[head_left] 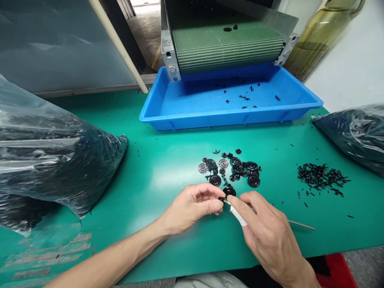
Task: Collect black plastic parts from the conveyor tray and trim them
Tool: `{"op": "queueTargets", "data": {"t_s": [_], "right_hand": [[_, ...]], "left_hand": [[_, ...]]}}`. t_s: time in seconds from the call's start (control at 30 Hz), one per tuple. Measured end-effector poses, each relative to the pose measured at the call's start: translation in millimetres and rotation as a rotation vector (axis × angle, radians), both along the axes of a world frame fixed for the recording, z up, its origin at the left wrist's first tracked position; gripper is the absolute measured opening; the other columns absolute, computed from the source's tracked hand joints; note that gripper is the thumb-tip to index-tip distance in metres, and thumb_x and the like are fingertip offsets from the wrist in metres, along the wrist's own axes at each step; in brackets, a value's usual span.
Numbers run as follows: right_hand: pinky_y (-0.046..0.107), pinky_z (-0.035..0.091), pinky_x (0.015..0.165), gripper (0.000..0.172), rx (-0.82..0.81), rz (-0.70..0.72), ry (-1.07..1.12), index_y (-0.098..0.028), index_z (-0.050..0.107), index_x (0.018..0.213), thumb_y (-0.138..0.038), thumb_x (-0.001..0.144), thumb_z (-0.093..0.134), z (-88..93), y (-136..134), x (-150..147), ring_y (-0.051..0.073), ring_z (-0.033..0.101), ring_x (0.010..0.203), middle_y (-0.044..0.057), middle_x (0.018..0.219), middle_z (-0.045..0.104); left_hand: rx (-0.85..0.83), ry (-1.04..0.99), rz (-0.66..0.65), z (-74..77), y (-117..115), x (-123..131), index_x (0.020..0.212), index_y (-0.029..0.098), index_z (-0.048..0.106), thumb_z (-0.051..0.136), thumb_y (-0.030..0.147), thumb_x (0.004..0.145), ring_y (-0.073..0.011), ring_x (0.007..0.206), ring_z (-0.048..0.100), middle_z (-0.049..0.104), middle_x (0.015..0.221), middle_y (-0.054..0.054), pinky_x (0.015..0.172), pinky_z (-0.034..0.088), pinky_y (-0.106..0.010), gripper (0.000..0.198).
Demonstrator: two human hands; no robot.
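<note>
Now, the left hand [192, 206] held a small black part [222, 199] in closed fingers [214, 206], above the counter [168, 180], while the right hand [268, 233] gripped a white-wrapped tool [237, 216] against it.

Left hand [190, 206]: 1
Right hand [267, 234]: 1
Black part [221, 199]: 1
White tool [237, 216]: 1
Silver discs [203, 168]: 2
Blue tray [228, 125]: 1
Conveyor belt [228, 48]: 1
Left bag [57, 156]: 1
Right bag [351, 136]: 1
Black pile [319, 176]: 1
</note>
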State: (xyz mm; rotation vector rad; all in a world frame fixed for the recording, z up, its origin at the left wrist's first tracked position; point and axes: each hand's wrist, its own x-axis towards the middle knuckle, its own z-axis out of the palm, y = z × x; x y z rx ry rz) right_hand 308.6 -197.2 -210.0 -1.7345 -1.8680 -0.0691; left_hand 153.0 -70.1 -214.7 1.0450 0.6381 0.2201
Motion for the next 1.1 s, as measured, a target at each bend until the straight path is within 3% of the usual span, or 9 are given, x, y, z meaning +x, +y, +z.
{"op": "queueTargets", "data": {"t_s": [0.47,0.8,0.97,1.1], "right_hand": [[0.029,0.04,0.06,0.037,-0.036,0.051,0.02,-0.01,0.064,0.113,0.002,0.089,0.038,-1.1,-1,3,0.016,0.052,0.072,0.008,0.083,0.055],[0.033,0.035,0.059,0.034,-0.104,0.005,-0.211,-0.013,0.061,0.116,-0.004,0.092,0.038,-1.5,-1,-3,0.018,0.047,0.067,0.004,0.075,0.053],[0.029,0.042,0.058,0.035,-0.082,-0.114,-0.03,-0.01,0.058,0.116,-0.005,0.092,0.034,-11.8,-2,-20,0.017,0.058,0.066,0.005,0.077,0.06],[0.026,0.046,0.056,0.038,-0.137,-0.213,0.181,-0.013,0.059,0.114,-0.006,0.088,0.032,-9.7,1,-34,0.017,0.063,0.067,0.007,0.083,0.065]], "left_hand": [[0.013,0.021,-0.036,2.7,1,0,0.093,0.016,0.07,0.074,0.024,0.078,-0.0089,0.069,0.059,0.068,0.076,0.0,0.067,0.046,-0.022,0.018],[0.076,0.036,-0.047,3.5,1,2,0.09,0.018,0.071,0.074,0.023,0.077,-0.0077,0.07,0.056,0.066,0.078,0.001,0.067,0.045,-0.02,0.015],[0.11,0.056,0.028,0.8,-4,4,0.09,0.018,0.071,0.074,0.026,0.077,-0.0099,0.071,0.059,0.068,0.078,0.0,0.069,0.047,-0.023,0.016],[0.156,0.062,0.068,-0.6,-6,5,0.089,0.017,0.071,0.074,0.027,0.076,-0.0117,0.075,0.06,0.068,0.081,-0.001,0.072,0.049,-0.025,0.017]]}}
